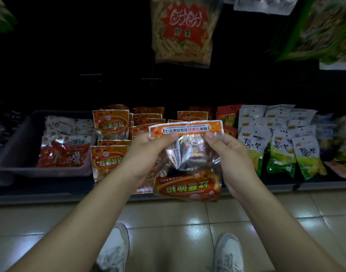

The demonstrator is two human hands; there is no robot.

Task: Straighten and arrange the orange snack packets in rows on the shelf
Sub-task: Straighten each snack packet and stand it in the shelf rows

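Before you set anything down, read the shelf from the left: the grey bin (17,152) of red and white packs is not your concern, and just right of it the orange snack packets (110,124) stand in loose, uneven rows. Your left hand (148,154) pinches the upper left of the held orange packet (188,163), thumb on its printed end strip. Your right hand (233,160) pinches the upper right the same way, keeping it above the shelf's front edge (40,195). Its print reads upside down and the barcode side faces you, so it likely needs turning. Rotate it, smooth the crumpled film, then seat it square with its neighbours, clear of the white-and-green bags (276,152) on the right.
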